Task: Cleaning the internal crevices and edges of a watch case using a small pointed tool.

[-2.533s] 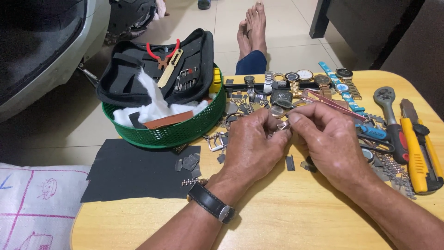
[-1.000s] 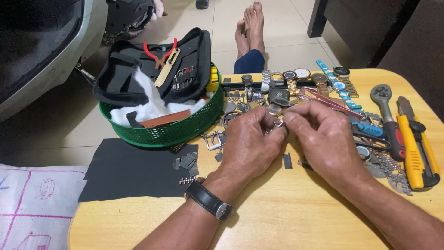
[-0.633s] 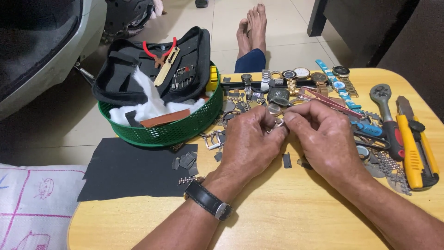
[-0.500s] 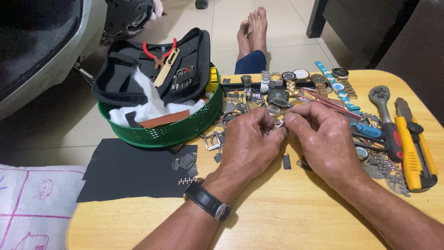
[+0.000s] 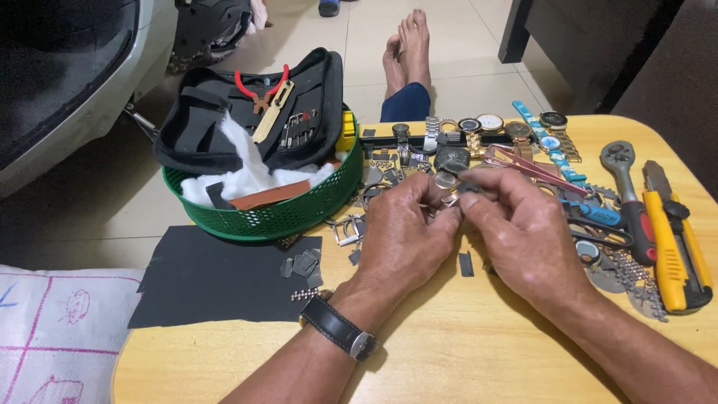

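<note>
Little is being changed since the earlier frame: both hands are being kept together over the same spot, with only a slight shift of the fingers to be noted. A small watch part (image 5: 458, 185) is being pinched between the fingertips of the left hand (image 5: 404, 236) and the right hand (image 5: 523, 236), just above the table (image 5: 464, 352) and just in front of the row of watches (image 5: 479, 127). Both hands are being held closed on it, fingertips pressed together; what exactly is being gripped is largely hidden by the fingers. The part is being judged light, stiff and metallic, likely slippery and easily dropped or bent, so it is best being held by its edges with the fingertips. A green basket (image 5: 299, 213) with a black tool case (image 5: 299, 120) is being kept to the left, near a black sheet (image 5: 202, 277). Tweezers (image 5: 531, 166), a ratchet (image 5: 628, 187) and a yellow knife (image 5: 673, 247) are lying to the right.
</note>
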